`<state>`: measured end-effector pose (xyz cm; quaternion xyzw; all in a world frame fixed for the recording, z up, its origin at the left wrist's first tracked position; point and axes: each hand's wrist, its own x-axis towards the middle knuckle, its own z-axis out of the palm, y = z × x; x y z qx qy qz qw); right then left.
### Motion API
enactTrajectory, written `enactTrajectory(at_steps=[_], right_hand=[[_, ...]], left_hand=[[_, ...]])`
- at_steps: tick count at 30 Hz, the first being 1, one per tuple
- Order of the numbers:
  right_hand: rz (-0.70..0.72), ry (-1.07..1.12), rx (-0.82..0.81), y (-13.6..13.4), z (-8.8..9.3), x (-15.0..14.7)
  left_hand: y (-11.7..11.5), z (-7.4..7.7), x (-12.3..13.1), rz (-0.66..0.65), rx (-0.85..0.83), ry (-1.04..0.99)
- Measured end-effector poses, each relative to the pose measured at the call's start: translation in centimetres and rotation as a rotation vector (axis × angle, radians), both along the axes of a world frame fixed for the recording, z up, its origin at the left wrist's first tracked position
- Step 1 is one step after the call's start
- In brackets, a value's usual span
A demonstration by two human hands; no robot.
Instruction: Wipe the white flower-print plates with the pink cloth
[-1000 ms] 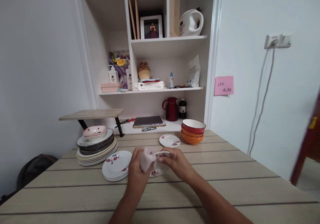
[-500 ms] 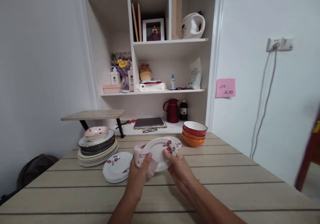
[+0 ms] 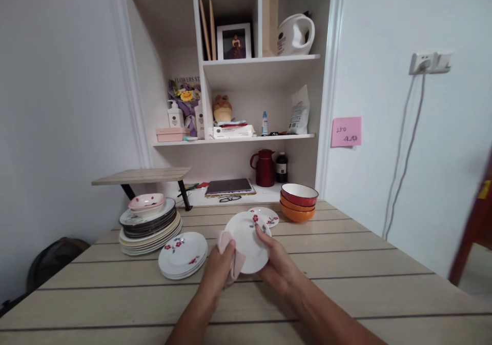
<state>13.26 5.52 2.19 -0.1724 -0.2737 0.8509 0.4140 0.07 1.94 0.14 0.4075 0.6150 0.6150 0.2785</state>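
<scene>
A white plate with red flowers (image 3: 248, 245) is held up over the table, tilted toward me. My right hand (image 3: 279, 263) grips its right edge, thumb on the face and fingers behind. A pale pink cloth (image 3: 235, 263) is pinched in my left hand (image 3: 220, 265) against the plate's left edge. To the left lies a short stack of similar flowered plates (image 3: 182, 258). Behind the held plate, another flowered plate (image 3: 271, 218) rests on the table, partly covered from view.
At the left stands a tall stack of plates (image 3: 149, 232) topped by a pink-dotted bowl (image 3: 146, 205), beside a small raised shelf (image 3: 142, 176). Red and orange bowls (image 3: 298, 211) are stacked at the back right. Behind are a laptop (image 3: 228, 186) and a red jug (image 3: 265, 169).
The held plate has turned, its flowers now nearer the top. My left hand and the cloth have shifted along its left edge. The camera view has moved slightly.
</scene>
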Motion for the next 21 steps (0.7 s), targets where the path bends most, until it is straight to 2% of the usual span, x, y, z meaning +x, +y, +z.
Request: enactTrajectory(at_steps=[1, 4, 9, 11, 13, 17, 21], right_hand=[[-0.011, 0.005, -0.007, 0.2, -0.3, -0.2], [-0.067, 0.027, -0.037, 1.1, -1.1, -0.4], [-0.177, 0.034, -0.113, 2.5, -2.3, 0.0], [-0.178, -0.041, -0.133, 2.7, -2.7, 0.2], [-0.112, -0.125, -0.152, 2.4, -3.0, 0.0], [0.09, -0.16, -0.118, 0.5, -2.9, -1.1], [0.091, -0.119, -0.119, -0.7, -2.1, -1.6]], left_hand=[[0.2, -0.2, -0.3, 0.02, -0.042, 0.147], [0.5, -0.3, -0.7, 0.117, -0.098, 0.373], [-0.5, 0.7, -0.4, 0.319, -0.066, 0.69], [-0.9, 1.1, -0.2, 0.399, -0.037, 0.775], [-1.2, 1.4, -0.2, 0.449, -0.01, 0.828], [-1.4, 1.4, -0.5, 0.404, -0.029, 0.883], [-0.9, 0.7, -0.5, 0.244, 0.024, 0.902]])
